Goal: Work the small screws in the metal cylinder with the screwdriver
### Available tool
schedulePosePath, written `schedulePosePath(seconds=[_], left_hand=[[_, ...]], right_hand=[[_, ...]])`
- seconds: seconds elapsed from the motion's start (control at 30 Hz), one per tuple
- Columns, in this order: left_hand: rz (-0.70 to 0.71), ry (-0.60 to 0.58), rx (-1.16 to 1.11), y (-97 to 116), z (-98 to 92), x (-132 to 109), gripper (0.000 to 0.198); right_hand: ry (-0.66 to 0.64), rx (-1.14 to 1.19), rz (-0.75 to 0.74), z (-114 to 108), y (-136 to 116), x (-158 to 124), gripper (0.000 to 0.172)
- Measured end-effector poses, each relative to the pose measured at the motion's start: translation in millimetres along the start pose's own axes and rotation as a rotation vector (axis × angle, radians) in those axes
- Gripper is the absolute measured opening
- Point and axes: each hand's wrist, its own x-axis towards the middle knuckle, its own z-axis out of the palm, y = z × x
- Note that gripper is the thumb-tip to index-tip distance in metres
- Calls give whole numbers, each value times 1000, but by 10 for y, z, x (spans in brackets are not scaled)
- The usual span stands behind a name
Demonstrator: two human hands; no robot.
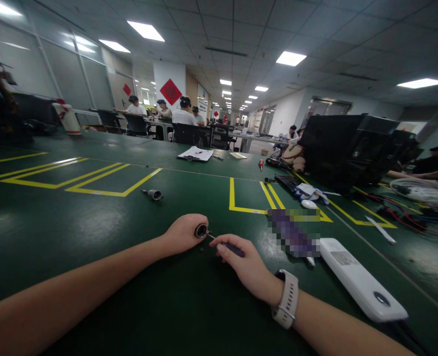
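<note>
My left hand (184, 232) is closed around a small dark cylindrical metal part (200, 231), its round open end facing right. My right hand (243, 264), with a white watch on the wrist, pinches a thin purple-handled screwdriver (229, 247). The screwdriver's fine tip points left and reaches the part's opening. Both hands rest low on the green table (93, 227). A tiny dark speck, perhaps a screw (201, 249), lies on the table just below the part.
A second small metal cylinder (153, 194) lies further back left. A white flat device (360, 282) lies to the right beside a blurred-out patch. Yellow tape lines, papers (196, 154), a black case (347, 148), cables and gloves sit behind. Several people work at far tables.
</note>
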Motion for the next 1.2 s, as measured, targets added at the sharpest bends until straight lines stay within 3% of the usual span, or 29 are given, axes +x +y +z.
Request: schedulePosePath(seconds=[0.2, 0.4, 0.57, 0.83, 1.2], left_hand=[[-1, 7, -21, 7, -8, 1, 5], [69, 6, -17, 15, -9, 0, 6], [120, 66, -27, -13, 4, -1, 10], [92, 116, -105, -35, 10, -7, 15], [90, 61, -78, -5, -7, -5, 15]], right_hand=[[19, -60, -27, 0, -27, -5, 20], [35, 45, -26, -38, -32, -16, 22], [-9, 153, 1, -43, -22, -6, 23], [-85, 158, 2, -70, -43, -3, 21], [-77, 117, -31, -73, -29, -6, 20]])
